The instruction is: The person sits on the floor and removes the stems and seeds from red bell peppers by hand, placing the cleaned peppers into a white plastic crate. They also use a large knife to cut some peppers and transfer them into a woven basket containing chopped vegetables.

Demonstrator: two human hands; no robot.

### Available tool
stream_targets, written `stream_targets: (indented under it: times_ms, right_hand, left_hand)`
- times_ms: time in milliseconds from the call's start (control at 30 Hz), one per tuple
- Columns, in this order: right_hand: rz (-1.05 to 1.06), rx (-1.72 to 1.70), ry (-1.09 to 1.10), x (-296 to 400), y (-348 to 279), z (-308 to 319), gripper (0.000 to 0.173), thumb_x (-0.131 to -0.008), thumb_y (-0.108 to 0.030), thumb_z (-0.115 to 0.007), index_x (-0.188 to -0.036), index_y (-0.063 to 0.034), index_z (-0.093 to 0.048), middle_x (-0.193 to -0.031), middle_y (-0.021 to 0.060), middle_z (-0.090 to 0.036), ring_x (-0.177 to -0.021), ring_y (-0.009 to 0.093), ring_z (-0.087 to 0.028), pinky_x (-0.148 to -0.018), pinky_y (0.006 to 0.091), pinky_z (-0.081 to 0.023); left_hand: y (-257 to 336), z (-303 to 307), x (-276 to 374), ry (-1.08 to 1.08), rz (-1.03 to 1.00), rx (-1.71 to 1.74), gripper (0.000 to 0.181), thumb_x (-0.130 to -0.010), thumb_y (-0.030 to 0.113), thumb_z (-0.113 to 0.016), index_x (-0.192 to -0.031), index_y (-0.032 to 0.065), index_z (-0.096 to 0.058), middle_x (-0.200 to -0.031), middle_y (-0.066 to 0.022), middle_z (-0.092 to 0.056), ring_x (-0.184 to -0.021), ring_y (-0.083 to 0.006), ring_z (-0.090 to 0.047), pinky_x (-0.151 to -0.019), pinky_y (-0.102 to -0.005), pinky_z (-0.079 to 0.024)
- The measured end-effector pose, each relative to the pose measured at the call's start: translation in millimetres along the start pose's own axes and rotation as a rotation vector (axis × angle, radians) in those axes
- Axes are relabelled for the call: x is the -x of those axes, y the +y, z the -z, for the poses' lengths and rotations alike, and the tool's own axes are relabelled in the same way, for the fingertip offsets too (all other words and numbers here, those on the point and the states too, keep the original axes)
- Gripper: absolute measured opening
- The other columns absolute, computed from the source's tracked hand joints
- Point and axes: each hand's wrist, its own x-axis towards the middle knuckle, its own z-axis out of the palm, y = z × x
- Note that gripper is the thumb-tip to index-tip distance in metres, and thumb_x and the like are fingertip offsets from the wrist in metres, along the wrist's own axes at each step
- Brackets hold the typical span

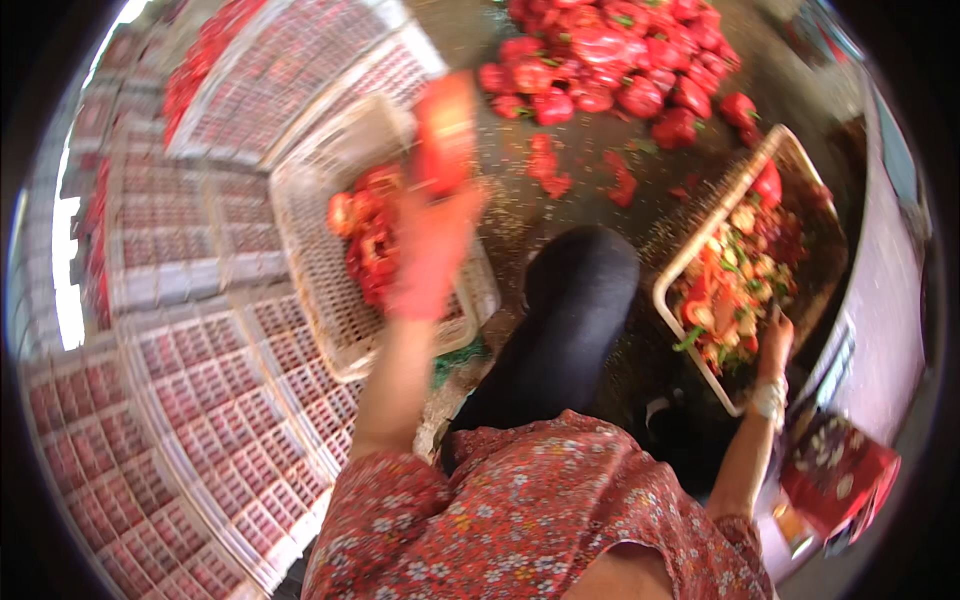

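Note:
My left hand (pixel 439 244), in a reddish glove and blurred by motion, holds a red bell pepper (pixel 444 135) over the right side of a pale plastic crate (pixel 300 225). In that crate lie red peppers (pixel 367 232), some with their insides showing. On the right, my bare right hand (pixel 778 337) is at the near edge of a second crate (pixel 731 199), closed around a small dark thing that looks like a knife handle. This second crate holds pepper cores, stems and red scraps (pixel 735 277).
A heap of whole red peppers (pixel 615 56) lies on the wet floor ahead, with red pieces (pixel 547 165) nearer. Stacked mesh crates (pixel 202 390) of red peppers line the left. A red patterned bag (pixel 840 472) is at the lower right.

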Motion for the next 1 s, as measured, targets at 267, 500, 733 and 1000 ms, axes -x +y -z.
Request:
stream_targets:
  times_ms: [267,500,733,1000]
  right_hand:
    - [0.206,0.237,0.030,44.4,-62.5,-22.0,0.046,-0.077,-0.023,-0.068,-0.119,-0.0042,-0.062,-0.096,0.0184,-0.068,-0.092,0.033,-0.065,-0.082,0.0428,-0.051]
    - [0.160,0.391,-0.037,67.2,-70.9,-74.4,0.046,-0.082,-0.027,-0.065,-0.119,-0.0024,-0.053,-0.098,0.0235,-0.065,-0.092,0.040,-0.063,-0.079,0.0461,-0.050]
    - [0.062,-0.045,-0.208,52.0,-87.1,-47.8,0.029,-0.079,-0.017,-0.068,-0.102,0.0007,-0.063,-0.087,0.0201,-0.067,-0.083,0.035,-0.066,-0.073,0.0405,-0.051]
    - [0.678,-0.005,-0.236,79.9,-157.3,20.8,0.029,-0.074,-0.008,-0.068,-0.103,-0.0057,-0.062,-0.095,0.0153,-0.061,-0.091,0.036,-0.060,-0.077,0.0414,-0.049]
  left_hand:
    - [-181.6,164.1,38.0,0.202,-0.085,-0.962,0.073,-0.085,0.019,-0.069,-0.142,-0.0046,-0.032,-0.136,-0.0244,-0.045,-0.126,-0.0374,-0.044,-0.106,-0.0431,-0.037]
    - [-25.6,-35.9,27.4,0.145,0.006,0.012,0.047,-0.093,-0.001,-0.052,-0.139,0.0026,-0.042,-0.129,-0.0092,-0.054,-0.113,-0.0195,-0.055,-0.099,-0.0341,-0.043]
    - [-4.9,-217.4,36.2,-0.716,0.032,0.345,0.038,-0.088,0.001,-0.060,-0.126,0.0027,-0.056,-0.108,-0.0062,-0.064,-0.093,-0.0117,-0.061,-0.085,-0.0260,-0.050]
    - [-78.1,-277.1,28.6,-1.377,0.120,-0.292,0.045,-0.080,0.005,-0.069,-0.124,0.0002,-0.059,-0.106,-0.0028,-0.066,-0.094,-0.0075,-0.059,-0.081,-0.0231,-0.048]
